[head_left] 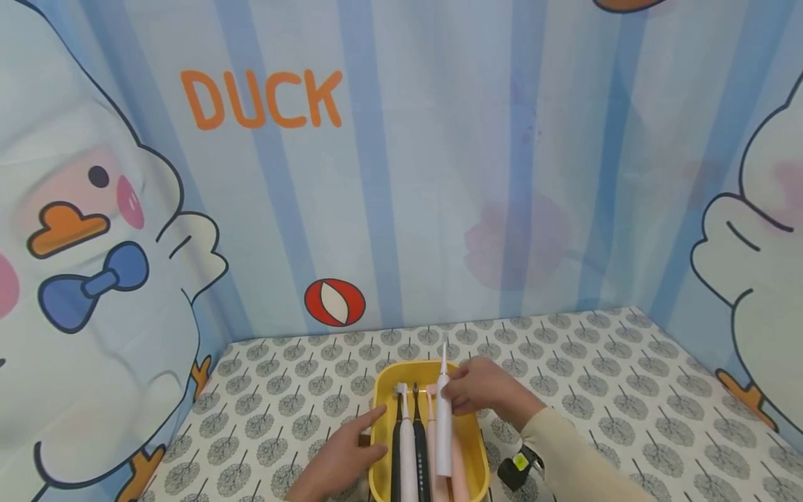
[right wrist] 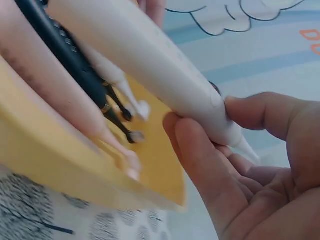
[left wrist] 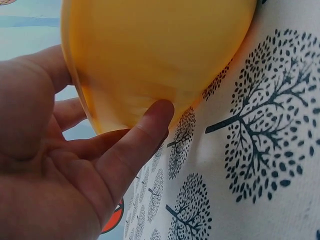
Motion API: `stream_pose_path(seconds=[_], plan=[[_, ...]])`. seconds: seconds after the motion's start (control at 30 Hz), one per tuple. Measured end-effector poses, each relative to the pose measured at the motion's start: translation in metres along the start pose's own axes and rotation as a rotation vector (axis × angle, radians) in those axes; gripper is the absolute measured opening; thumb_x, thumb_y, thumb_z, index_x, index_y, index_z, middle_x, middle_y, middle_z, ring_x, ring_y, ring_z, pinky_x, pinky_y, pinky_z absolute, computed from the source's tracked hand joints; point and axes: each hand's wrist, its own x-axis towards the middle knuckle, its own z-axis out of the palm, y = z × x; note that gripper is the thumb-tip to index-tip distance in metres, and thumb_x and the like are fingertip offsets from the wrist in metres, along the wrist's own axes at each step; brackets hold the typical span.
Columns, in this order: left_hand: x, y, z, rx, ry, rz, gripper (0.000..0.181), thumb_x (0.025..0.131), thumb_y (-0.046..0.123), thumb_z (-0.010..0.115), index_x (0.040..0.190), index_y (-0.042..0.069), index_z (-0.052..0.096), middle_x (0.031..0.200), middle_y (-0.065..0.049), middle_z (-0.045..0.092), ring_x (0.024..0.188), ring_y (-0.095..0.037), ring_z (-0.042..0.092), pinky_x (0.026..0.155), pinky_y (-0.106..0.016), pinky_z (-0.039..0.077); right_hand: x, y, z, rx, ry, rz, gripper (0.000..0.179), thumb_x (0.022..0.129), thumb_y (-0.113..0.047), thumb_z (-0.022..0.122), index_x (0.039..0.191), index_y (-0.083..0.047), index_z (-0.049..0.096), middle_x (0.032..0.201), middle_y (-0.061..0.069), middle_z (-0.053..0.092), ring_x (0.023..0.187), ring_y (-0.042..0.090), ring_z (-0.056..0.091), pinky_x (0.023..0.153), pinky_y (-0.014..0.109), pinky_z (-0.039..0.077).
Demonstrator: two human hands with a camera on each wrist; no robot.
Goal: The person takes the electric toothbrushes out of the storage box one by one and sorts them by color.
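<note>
My right hand (head_left: pixel 479 385) pinches a white electric toothbrush (head_left: pixel 443 425) between thumb and fingers near its neck. The brush slants over the right side of a yellow tray (head_left: pixel 482 457), overlapping the pink ones in the head view. Inside the tray lie several more electric toothbrushes side by side: a black one (head_left: pixel 396 446) at the left, a white one (head_left: pixel 407 443), another black one (head_left: pixel 419 434) and pink ones (right wrist: pixel 65 85). At the tray's left side, my left hand (head_left: pixel 343 453) holds the wall, its thumb (left wrist: pixel 159 112) against the yellow outside and other fingers behind the edge.
A tablecloth (head_left: pixel 263 425) with grey tree prints covers the table under the tray. Behind it hangs a blue striped curtain (head_left: pixel 439 174) with duck pictures. A small black device with a yellow-green patch (head_left: pixel 519 466) is by the right sleeve (head_left: pixel 564 446).
</note>
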Motion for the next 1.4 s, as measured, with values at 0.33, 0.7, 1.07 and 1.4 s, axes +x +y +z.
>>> stream_pose_path(seconds=[0.33,0.7,1.07,1.4], plan=[[0.003,-0.004,0.0,-0.018,-0.006,0.002,0.061,0.087,0.021,0.062,0.142,0.014,0.036,0.143,-0.016,0.033,0.107,-0.032,0.053,0.077,-0.043,0.052,-0.008,-0.024,-0.038,0.014,0.283,-0.077,0.036,0.081,-0.012,0.066,0.112,0.003,0.058,0.096,0.013,0.064,0.077,0.021,0.065,0.068,0.032,0.056],[0.004,-0.004,0.0,-0.008,-0.008,-0.001,0.061,0.087,0.021,0.062,0.142,0.014,0.036,0.142,-0.017,0.034,0.108,-0.034,0.052,0.078,-0.045,0.051,-0.009,-0.016,-0.056,-0.362,0.557,-0.188,0.042,0.086,-0.026,0.06,0.119,-0.002,0.056,0.103,0.01,0.064,0.088,0.025,0.06,0.07,0.036,0.054],[0.004,-0.005,0.002,0.003,-0.004,0.004,0.061,0.087,0.02,0.062,0.142,0.014,0.037,0.142,-0.016,0.035,0.108,-0.036,0.052,0.079,-0.048,0.05,0.01,0.025,-0.056,-0.482,0.619,-0.224,0.029,0.086,-0.018,0.061,0.11,-0.001,0.058,0.093,0.01,0.063,0.078,0.022,0.061,0.065,0.036,0.054],[0.004,-0.004,0.0,-0.006,-0.002,-0.008,0.06,0.087,0.02,0.062,0.141,0.016,0.038,0.142,-0.014,0.035,0.108,-0.035,0.051,0.078,-0.046,0.051,0.022,0.043,-0.053,-0.552,0.626,-0.23,0.03,0.084,-0.016,0.061,0.11,-0.001,0.057,0.09,0.009,0.062,0.074,0.019,0.059,0.059,0.031,0.054]])
